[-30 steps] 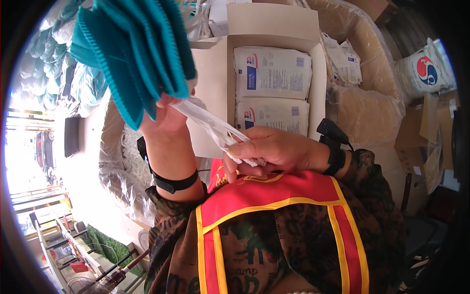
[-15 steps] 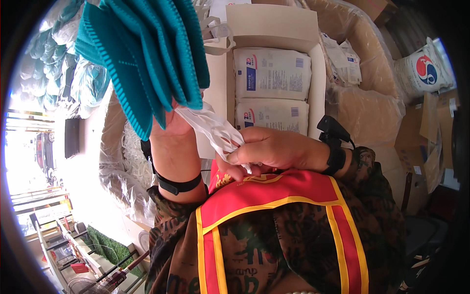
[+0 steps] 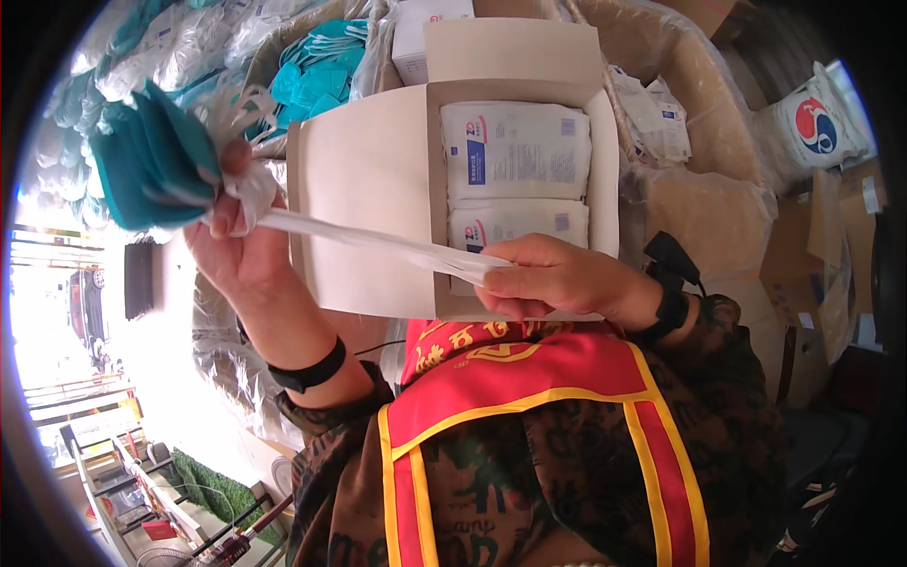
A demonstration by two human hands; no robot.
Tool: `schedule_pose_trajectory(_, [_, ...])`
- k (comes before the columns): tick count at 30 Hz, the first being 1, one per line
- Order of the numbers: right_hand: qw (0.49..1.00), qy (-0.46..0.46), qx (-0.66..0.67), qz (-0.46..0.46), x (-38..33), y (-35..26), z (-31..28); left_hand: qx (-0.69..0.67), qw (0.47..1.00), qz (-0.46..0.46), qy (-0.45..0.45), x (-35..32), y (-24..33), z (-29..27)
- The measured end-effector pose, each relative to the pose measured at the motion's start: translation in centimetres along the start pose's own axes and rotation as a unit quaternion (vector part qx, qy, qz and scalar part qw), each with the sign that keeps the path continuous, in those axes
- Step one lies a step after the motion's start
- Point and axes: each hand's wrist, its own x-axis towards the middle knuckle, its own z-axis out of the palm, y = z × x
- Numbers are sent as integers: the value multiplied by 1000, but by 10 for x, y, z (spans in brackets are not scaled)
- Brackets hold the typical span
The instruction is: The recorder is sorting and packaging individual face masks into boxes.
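Observation:
My left hand (image 3: 248, 253) is closed around a stack of teal face masks (image 3: 151, 168), held up at the left and slightly blurred. White ear loops (image 3: 378, 247) from the stack run taut across to my right hand (image 3: 553, 279), whose fingers pinch their ends. More white loops bunch around my left fingers and stick up beside the masks. Behind the stretched loops stands an open white carton (image 3: 364, 180), its flaps folded out. Two rows of white printed packets (image 3: 515, 151) fill it.
Beyond the carton, a plastic-lined box holds loose teal masks (image 3: 316, 80). To the right, another lined box (image 3: 704, 85) contains white packets. A white sack (image 3: 814, 123) and brown cartons (image 3: 812, 274) stand at far right. Bagged masks (image 3: 179, 47) are piled at far left.
My left hand has swung left and down with the masks, away from my right hand. The loops between my hands have drawn out long and straight. My right hand has moved slightly right.

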Motion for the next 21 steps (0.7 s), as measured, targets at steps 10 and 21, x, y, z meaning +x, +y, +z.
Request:
schedule_pose_trajectory(10, [970, 1, -243, -11, -32, -68, -38, 759, 575, -162, -260, -3, -46, 100])
schedule_pose_trajectory(21, [918, 18, -395, -31, -97, -61, -2, 870, 431, -94, -220, -53, -42, 79])
